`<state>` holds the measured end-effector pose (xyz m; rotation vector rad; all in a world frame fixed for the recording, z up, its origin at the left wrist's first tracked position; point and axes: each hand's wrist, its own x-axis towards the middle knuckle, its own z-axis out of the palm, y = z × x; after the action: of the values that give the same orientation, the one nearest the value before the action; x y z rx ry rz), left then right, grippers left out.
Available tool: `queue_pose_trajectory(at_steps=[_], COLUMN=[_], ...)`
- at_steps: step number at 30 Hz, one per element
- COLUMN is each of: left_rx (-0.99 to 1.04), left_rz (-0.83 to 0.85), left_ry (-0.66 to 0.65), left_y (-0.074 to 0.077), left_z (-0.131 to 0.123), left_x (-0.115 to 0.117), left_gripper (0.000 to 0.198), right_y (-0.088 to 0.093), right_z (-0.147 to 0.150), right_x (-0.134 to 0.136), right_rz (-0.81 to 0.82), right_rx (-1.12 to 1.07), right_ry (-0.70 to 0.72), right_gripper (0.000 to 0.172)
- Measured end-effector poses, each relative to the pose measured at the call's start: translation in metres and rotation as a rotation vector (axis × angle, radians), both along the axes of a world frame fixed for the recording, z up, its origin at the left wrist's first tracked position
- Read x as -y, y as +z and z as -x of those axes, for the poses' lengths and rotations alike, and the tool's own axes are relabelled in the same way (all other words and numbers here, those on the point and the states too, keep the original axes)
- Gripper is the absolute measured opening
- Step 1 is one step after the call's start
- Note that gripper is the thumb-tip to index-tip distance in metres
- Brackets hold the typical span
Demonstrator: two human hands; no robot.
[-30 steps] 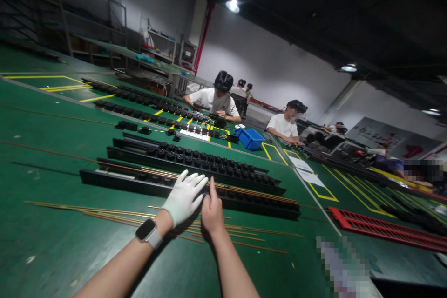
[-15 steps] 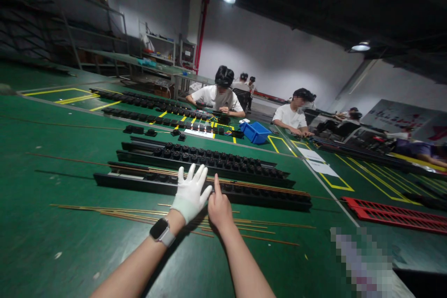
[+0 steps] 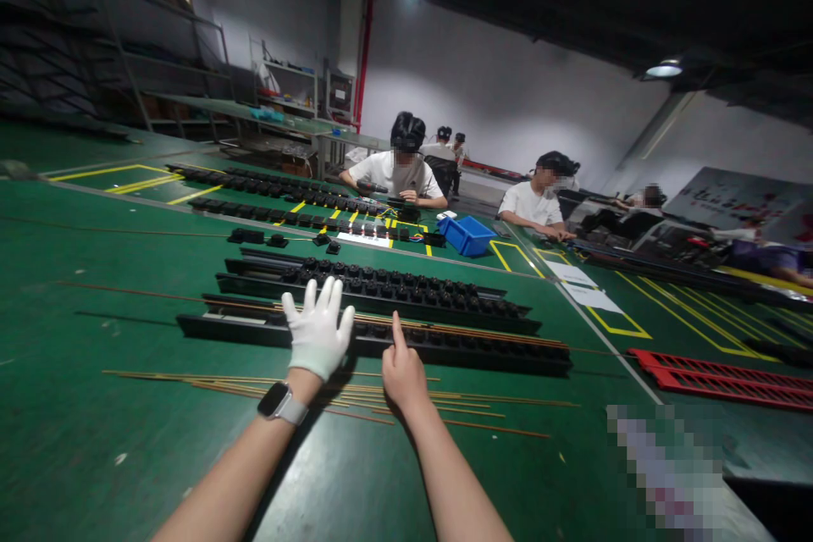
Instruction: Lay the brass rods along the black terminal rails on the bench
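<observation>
My left hand, in a white glove with a smartwatch at the wrist, is raised with fingers spread over the near black socket strip. It holds nothing. My right hand is bare, index finger pointing up at the strip, the other fingers curled in with nothing visible in them. Thin copper rods lie along the green table under both wrists, and more rods rest along the near strip. A second black strip full of round sockets lies just behind.
More black strips lie further back with a white label strip and a blue bin. Several people sit working at the far side. Red strips lie at the right. Shelving stands at the back left.
My left hand has slid left and lifted, fingers spreading wider. My right hand has stayed pointing. The view has shifted slightly.
</observation>
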<state>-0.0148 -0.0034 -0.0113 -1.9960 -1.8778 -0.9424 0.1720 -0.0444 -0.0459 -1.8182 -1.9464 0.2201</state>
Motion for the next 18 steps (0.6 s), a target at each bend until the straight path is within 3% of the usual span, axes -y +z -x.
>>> queue_pose_trajectory(at_steps=[11,18], left_rx=[0.111,0.112], left_rz=[0.061,0.087], left_ry=[0.229,0.270], left_y=[-0.008,-0.009], left_z=[0.063,0.071], left_x=[-0.018,-0.021], left_gripper=[0.061,0.063], right_y=[0.003,0.000], right_z=[-0.001,-0.002], right_x=[0.001,0.001], right_rz=[-0.002,-0.004], right_rx=[-0.026,-0.042], right_ry=[0.000,-0.007], right_gripper=[0.077,0.077])
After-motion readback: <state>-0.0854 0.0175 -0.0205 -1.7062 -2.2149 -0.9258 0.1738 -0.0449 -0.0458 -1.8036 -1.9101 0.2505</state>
